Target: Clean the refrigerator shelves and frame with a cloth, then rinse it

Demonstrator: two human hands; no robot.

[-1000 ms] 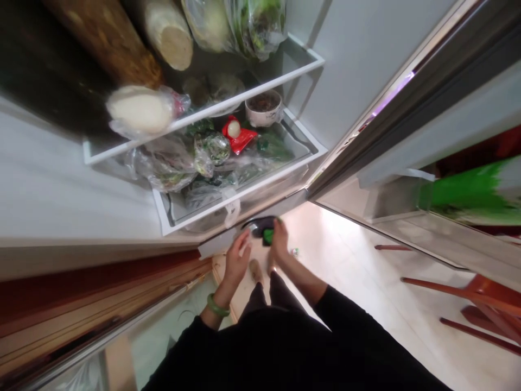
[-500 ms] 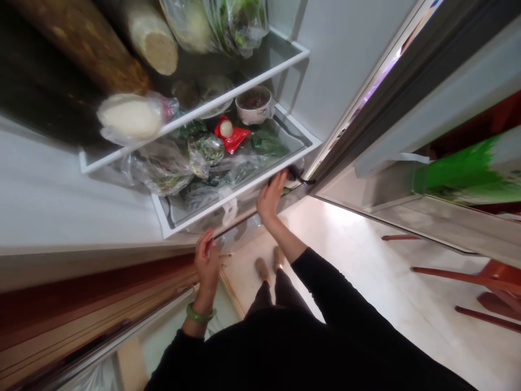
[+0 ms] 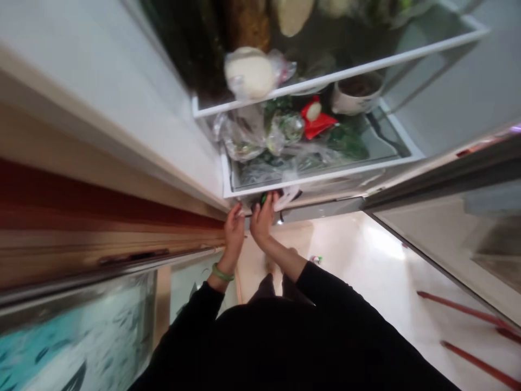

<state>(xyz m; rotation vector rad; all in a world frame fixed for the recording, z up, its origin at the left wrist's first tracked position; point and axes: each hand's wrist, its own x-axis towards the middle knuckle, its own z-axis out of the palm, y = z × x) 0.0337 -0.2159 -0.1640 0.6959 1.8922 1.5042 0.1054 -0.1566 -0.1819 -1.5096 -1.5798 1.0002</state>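
My right hand (image 3: 264, 221) is just below the front edge of the lower glass shelf (image 3: 325, 180), its fingers over a black, bag-like bundle (image 3: 255, 205) with a bit of green. The hand hides most of the bundle, and its exact kind is unclear. A white plastic bag handle (image 3: 288, 197) sticks out beside the fingertips. Close on the left, my left hand (image 3: 235, 231) is held up with fingers loosely bent and apart, holding nothing, near the fridge's left edge. A green bangle (image 3: 222, 272) circles the left wrist.
Bagged greens (image 3: 285, 130), a red packet (image 3: 316, 120) and a bowl (image 3: 355, 98) fill the lower shelf. A wrapped white item (image 3: 250, 73) overhangs the upper shelf. The open fridge door (image 3: 439, 239) stands right; wooden trim (image 3: 101, 206) runs left. Red-brown legs (image 3: 459, 307) stand on the floor.
My right hand has moved left along the shelf front, with the black bundle now under its fingers beside the white handle. The two hands are closer together. The view has swung left.
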